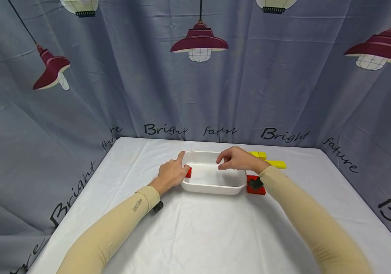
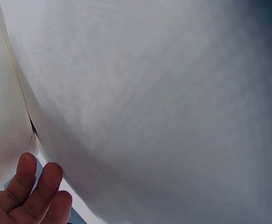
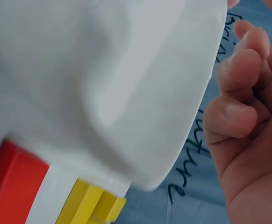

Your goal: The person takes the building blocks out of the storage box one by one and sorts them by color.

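Observation:
A white plastic tray with rounded corners sits on the table. At its left end, my left hand grips the rim, thumb over the inside and other fingers outside the wall. Next to that thumb a small red block shows inside the tray, partly hidden by the hand. Over the tray's right part hovers my right hand, its fingers loosely bent, a gap between thumb and forefinger and nothing held. In the right wrist view its bent fingers appear beyond the tray's rim.
Right of the tray lies a red block, partly covered by the right wrist's black camera. Behind the right forearm are yellow blocks. A white cloth covers the table, and a grey printed curtain hangs around it.

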The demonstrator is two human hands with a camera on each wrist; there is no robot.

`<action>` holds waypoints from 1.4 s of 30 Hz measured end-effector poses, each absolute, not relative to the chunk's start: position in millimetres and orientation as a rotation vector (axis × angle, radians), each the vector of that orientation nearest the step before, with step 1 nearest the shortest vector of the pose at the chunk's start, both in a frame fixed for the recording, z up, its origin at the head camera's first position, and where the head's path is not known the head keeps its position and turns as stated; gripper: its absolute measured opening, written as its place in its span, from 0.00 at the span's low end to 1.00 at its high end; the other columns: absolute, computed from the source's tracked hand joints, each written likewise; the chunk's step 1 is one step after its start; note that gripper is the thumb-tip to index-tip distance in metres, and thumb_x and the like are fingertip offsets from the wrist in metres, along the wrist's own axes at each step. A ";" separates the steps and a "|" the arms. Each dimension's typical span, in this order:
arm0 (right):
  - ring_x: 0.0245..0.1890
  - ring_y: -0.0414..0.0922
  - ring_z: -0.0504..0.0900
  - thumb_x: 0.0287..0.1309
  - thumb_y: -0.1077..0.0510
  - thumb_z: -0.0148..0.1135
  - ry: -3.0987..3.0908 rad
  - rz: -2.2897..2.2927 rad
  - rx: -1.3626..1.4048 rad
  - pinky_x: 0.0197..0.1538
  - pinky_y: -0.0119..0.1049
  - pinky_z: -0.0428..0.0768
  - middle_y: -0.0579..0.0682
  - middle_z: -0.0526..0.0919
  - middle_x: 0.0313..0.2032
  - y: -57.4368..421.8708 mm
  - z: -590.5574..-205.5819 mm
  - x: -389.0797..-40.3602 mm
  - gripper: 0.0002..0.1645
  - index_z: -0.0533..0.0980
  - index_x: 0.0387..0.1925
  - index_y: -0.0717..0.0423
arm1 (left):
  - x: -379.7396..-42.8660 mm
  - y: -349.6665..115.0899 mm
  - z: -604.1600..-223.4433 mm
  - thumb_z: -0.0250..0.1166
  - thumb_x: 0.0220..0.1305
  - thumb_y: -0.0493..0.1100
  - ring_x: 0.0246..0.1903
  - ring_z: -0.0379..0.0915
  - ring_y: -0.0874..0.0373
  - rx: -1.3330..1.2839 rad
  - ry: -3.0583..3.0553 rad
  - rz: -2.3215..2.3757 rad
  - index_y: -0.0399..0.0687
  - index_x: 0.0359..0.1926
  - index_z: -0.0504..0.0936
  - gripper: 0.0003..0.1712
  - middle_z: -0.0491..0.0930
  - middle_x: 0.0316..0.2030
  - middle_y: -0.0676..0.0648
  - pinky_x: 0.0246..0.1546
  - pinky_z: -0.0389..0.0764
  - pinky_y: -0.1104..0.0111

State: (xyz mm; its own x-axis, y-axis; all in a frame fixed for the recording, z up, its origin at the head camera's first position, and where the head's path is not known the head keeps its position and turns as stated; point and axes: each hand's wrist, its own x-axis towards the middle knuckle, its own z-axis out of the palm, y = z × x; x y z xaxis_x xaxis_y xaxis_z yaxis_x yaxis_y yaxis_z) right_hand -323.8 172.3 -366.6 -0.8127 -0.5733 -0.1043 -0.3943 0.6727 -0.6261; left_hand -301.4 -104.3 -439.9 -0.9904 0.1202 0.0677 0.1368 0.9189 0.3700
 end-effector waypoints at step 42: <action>0.21 0.40 0.73 0.52 0.48 0.75 2.487 -0.698 -0.838 0.34 0.33 0.71 0.46 0.79 0.24 81.3 -414.8 -367.6 0.23 0.82 0.51 0.44 | -299.4 -102.8 -441.3 0.38 0.76 0.62 0.62 0.70 0.45 -0.248 -3.015 -0.489 0.54 0.80 0.54 0.37 0.77 0.61 0.40 0.51 0.79 0.48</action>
